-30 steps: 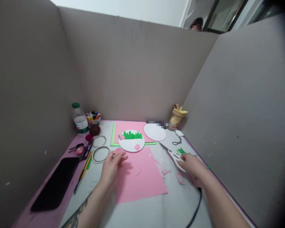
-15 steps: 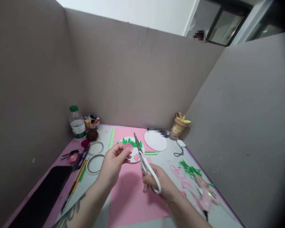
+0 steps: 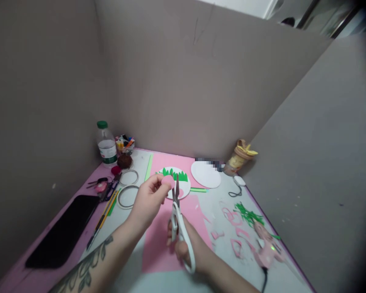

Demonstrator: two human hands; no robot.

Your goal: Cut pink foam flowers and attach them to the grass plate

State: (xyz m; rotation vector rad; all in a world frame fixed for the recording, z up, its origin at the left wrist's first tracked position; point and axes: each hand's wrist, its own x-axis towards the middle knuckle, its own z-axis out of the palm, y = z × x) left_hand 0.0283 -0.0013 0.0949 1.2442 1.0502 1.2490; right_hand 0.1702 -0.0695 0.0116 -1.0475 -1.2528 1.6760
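Note:
My left hand [image 3: 151,197] pinches a small rounded pink paper piece [image 3: 167,180] between thumb and fingers. In my right hand [image 3: 192,246] are white-handled scissors [image 3: 176,209], their blades slightly apart and pointing away from me. The blades stand right beside the pink piece's right edge; whether they touch it I cannot tell. Behind both lies a white disc [image 3: 185,188] with a green grass-shaped strip [image 3: 178,176] across it and another pink piece [image 3: 179,193] low on it, partly covered by my hand and the scissors. A pink sheet [image 3: 158,256] lies below my hands.
Pink scraps [image 3: 236,246], green shreds [image 3: 247,213] and a pink glue gun [image 3: 266,252] lie at right. A plain white disc [image 3: 205,175] is farther back. Left are tape rolls [image 3: 118,199], a black phone [image 3: 64,232], pencils [image 3: 105,215] and a bottle [image 3: 106,146]. Grey partitions surround the table.
The scissors have come left, close to the pink piece, and their blades have parted. My left hand keeps its pinch. The camera view has shifted, showing more scraps at right.

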